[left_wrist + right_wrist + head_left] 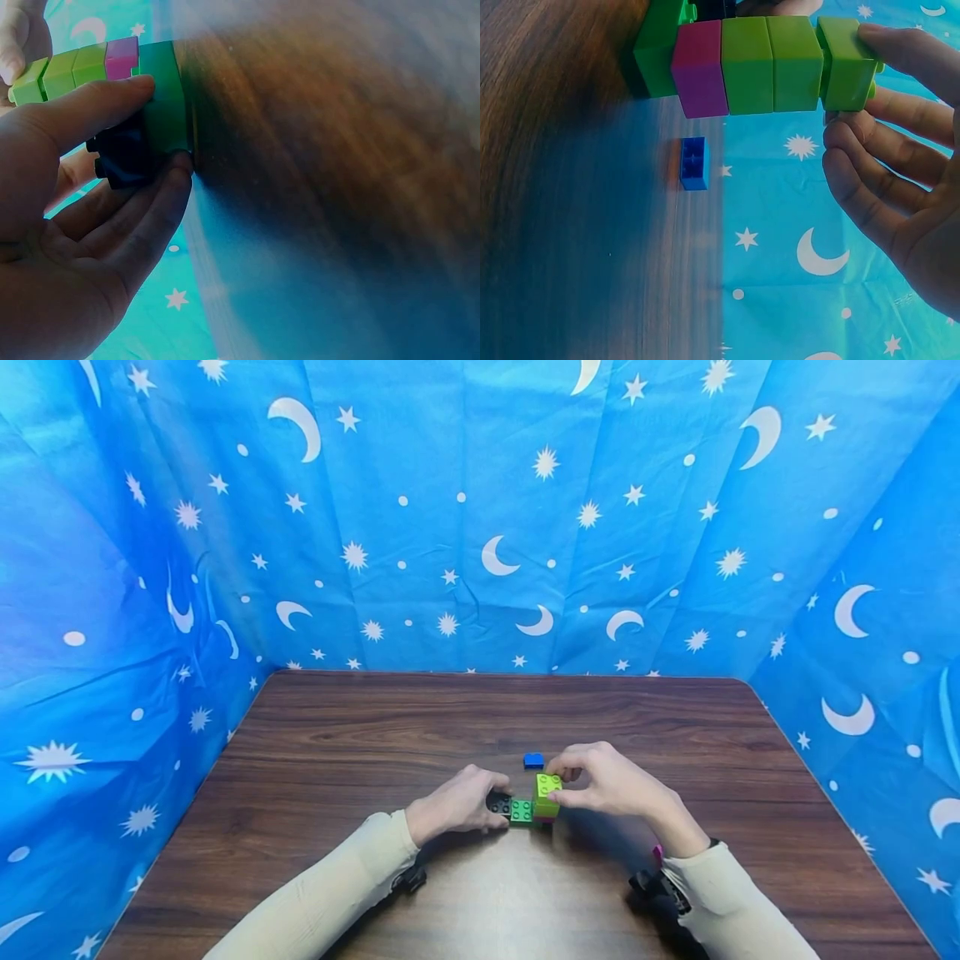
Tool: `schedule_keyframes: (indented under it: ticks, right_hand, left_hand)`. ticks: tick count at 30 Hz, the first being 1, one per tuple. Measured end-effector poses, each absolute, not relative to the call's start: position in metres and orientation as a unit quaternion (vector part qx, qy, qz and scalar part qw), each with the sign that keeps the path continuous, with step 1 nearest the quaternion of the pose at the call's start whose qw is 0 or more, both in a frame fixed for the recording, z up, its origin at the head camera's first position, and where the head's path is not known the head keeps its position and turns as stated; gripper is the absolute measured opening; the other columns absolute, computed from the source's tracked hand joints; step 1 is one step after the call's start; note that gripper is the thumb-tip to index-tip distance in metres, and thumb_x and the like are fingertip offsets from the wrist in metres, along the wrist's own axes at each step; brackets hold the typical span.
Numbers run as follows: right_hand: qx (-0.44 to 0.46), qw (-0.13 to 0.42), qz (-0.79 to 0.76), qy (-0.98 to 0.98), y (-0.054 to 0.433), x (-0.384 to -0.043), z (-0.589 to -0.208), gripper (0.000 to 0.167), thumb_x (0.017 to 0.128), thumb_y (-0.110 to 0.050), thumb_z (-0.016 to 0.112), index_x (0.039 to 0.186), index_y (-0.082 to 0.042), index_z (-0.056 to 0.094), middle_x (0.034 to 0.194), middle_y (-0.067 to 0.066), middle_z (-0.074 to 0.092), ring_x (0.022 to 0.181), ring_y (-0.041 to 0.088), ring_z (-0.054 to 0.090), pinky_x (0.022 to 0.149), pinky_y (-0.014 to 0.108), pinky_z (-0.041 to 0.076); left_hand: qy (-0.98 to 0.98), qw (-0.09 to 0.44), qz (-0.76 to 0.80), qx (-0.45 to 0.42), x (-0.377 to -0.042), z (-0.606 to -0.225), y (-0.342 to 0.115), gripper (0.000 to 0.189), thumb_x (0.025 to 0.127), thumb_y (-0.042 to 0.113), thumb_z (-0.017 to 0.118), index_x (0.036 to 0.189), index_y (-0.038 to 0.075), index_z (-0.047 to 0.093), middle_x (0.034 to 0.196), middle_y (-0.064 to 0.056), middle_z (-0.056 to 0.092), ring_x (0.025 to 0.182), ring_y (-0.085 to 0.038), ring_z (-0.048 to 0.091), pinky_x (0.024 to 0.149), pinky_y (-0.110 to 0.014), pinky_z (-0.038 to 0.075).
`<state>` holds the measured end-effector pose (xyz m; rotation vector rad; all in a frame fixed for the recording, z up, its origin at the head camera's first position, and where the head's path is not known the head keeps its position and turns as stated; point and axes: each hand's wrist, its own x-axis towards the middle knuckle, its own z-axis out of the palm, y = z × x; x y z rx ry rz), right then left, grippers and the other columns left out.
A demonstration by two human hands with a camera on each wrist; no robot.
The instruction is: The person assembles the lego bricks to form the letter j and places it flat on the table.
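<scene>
A stack of toy building bricks stands on the table in front of me. Its base is a long green brick (521, 811), with a black brick (126, 156) on the left end. On the right end a magenta brick (699, 69) carries two lime bricks (771, 66). My left hand (459, 802) grips the green and black end, thumb on one side and fingers on the other. Between thumb and fingers, my right hand (606, 781) pinches a top lime brick (847, 69); it sits slightly askew on the column, with a narrow gap showing.
Behind the stack, a small blue brick (533, 761) lies on the wooden table (375, 727). Blue cloth (420, 527) with moons and stars hangs along the table's back and sides. Each wrist wears a dark camera mount.
</scene>
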<state>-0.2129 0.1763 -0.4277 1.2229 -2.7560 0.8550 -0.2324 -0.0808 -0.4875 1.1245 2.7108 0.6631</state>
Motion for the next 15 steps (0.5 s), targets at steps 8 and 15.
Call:
schedule_keyframes:
  ticks: [8, 15]
  right_hand:
    - [0.378, 0.009, 0.277, -0.883, 0.1756, -0.2120, -0.4289, 0.021, 0.087, -0.031, 0.074, 0.101, -0.016, 0.072, 0.093, -0.009, 0.067, 0.080, 0.017, 0.063, 0.070, 0.032, 0.055]
    - [0.365, -0.002, 0.290, -0.885, 0.1742, -0.2116, -0.4260, 0.018, 0.085, -0.031, 0.076, 0.096, -0.017, 0.072, 0.089, -0.009, 0.067, 0.077, 0.016, 0.062, 0.068, 0.031, 0.055]
  left_hand:
    - [0.899, 0.072, 0.222, 0.370, -0.2316, -0.4863, -0.0796, 0.034, 0.076, 0.025, 0.082, 0.105, 0.014, 0.068, 0.090, 0.005, 0.070, 0.070, 0.000, 0.057, 0.066, -0.015, 0.047]
    - [0.900, 0.075, 0.224, 0.365, -0.2318, -0.4856, -0.0783, 0.035, 0.077, 0.024, 0.082, 0.108, 0.014, 0.068, 0.092, 0.003, 0.071, 0.071, 0.000, 0.058, 0.067, -0.015, 0.048]
